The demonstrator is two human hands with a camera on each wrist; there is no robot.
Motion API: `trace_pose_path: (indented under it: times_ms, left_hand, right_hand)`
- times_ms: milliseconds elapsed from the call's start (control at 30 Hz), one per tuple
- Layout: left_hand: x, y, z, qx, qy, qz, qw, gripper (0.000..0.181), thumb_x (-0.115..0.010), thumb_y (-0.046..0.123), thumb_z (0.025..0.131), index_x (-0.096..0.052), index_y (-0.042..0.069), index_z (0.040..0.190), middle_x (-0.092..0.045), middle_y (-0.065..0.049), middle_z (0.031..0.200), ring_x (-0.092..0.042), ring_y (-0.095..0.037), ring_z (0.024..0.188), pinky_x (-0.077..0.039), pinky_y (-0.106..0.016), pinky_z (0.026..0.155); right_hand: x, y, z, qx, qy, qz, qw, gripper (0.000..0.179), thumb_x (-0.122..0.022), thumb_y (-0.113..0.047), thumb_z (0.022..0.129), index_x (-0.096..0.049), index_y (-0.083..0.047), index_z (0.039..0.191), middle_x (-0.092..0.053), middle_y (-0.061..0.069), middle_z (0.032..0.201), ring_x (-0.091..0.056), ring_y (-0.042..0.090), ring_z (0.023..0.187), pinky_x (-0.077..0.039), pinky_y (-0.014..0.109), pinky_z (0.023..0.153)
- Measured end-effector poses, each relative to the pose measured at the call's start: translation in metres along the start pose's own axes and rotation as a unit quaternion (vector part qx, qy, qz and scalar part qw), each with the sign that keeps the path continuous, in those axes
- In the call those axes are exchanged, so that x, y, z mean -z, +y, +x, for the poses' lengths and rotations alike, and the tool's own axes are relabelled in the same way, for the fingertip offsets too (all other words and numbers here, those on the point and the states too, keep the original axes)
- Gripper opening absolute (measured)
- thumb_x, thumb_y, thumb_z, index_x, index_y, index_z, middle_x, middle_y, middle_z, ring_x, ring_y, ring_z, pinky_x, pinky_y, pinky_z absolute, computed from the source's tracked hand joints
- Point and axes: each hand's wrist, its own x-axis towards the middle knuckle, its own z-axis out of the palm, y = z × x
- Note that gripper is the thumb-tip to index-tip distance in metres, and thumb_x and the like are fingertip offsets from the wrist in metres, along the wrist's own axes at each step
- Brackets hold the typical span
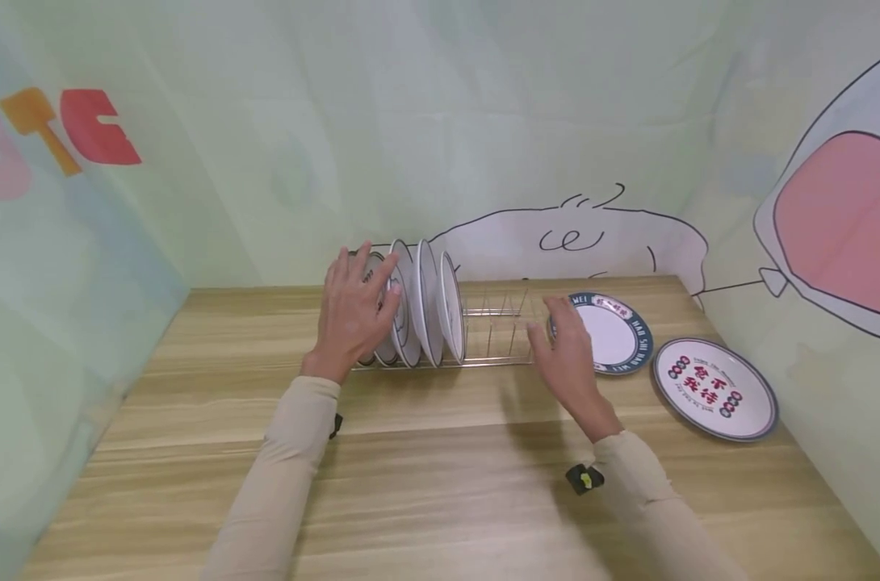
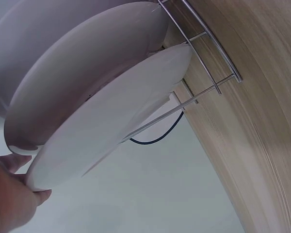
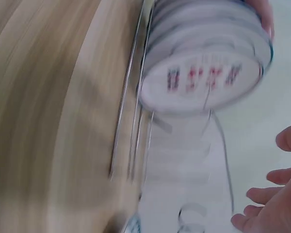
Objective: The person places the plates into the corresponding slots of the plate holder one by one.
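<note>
Several white plates (image 1: 450,311) stand on edge, side by side, in the left part of a metal wire rack (image 1: 494,365). Over the leftmost ones is my left hand (image 1: 356,311). In the left wrist view its fingers (image 2: 13,162) lie on both sides of the rim of the end plate (image 2: 104,124), pinching it. That plate leans in the rack. My right hand (image 1: 569,359) hovers by the rack's right end, holding nothing, its fingers loosely bent. Partly behind it lies a plate with a dark blue lettered rim (image 1: 618,335).
Farther right, a white plate with red characters (image 1: 716,387) lies on the wooden table (image 1: 425,484). Thin upright wires divide the rack's right part. A printed cloth wall (image 1: 411,121) rises right behind the rack, with more cloth at both sides.
</note>
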Motion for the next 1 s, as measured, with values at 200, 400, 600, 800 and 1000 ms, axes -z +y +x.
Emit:
trace_pose_path:
  times_ms: [200,400,600,800,1000]
  left_hand:
    - [0.000,0.000,0.000,0.001,-0.002,-0.002,1.0000,0.051,-0.040,0.038,0.101,-0.047,0.021,0.149,-0.033,-0.023,0.160,-0.020,-0.052,0.149,-0.015,-0.060,0.123]
    - [0.002,0.000,0.000,0.004,-0.005,-0.002,1.0000,0.051,-0.041,0.038,0.101,-0.047,0.021,0.149,-0.032,-0.023,0.161,-0.019,-0.051,0.150,-0.014,-0.060,0.123]
    - [0.002,0.001,0.000,0.004,-0.003,-0.003,1.0000,0.051,-0.040,0.037,0.101,-0.047,0.022,0.149,-0.033,-0.023,0.160,-0.019,-0.051,0.150,-0.015,-0.060,0.123]
    - [0.002,0.001,0.000,-0.002,0.003,-0.004,1.0000,0.051,-0.040,0.037,0.100,-0.048,0.021,0.148,-0.034,-0.024,0.159,-0.021,-0.052,0.149,-0.016,-0.060,0.122]
    - [0.002,0.000,0.000,-0.004,0.002,-0.005,1.0000,0.051,-0.040,0.037,0.100,-0.049,0.019,0.147,-0.035,-0.024,0.159,-0.022,-0.053,0.148,-0.016,-0.061,0.122]
  right_hand:
    - [0.030,0.048,-0.006,-0.064,0.003,-0.055,0.9964,0.047,-0.054,-0.019,0.100,-0.049,0.008,0.138,-0.047,0.030,0.146,-0.029,0.046,0.147,-0.021,0.059,0.121]
    - [0.056,0.082,-0.023,-0.124,-0.017,-0.089,0.9881,0.051,-0.049,-0.023,0.102,-0.045,0.008,0.142,-0.041,0.033,0.150,-0.025,0.051,0.146,-0.020,0.064,0.119]
    - [0.074,0.112,-0.036,-0.131,-0.003,-0.134,0.9823,0.049,-0.051,-0.019,0.100,-0.047,0.012,0.138,-0.044,0.036,0.144,-0.029,0.055,0.143,-0.023,0.065,0.116]
    - [0.085,0.131,-0.048,-0.130,-0.010,-0.201,0.9709,0.049,-0.052,-0.018,0.099,-0.047,0.017,0.134,-0.048,0.039,0.137,-0.037,0.057,0.134,-0.029,0.068,0.110]
    - [0.091,0.144,-0.051,-0.160,-0.061,-0.236,0.9565,0.057,-0.051,-0.028,0.101,-0.041,0.013,0.138,-0.043,0.041,0.134,-0.034,0.056,0.131,-0.028,0.078,0.100]
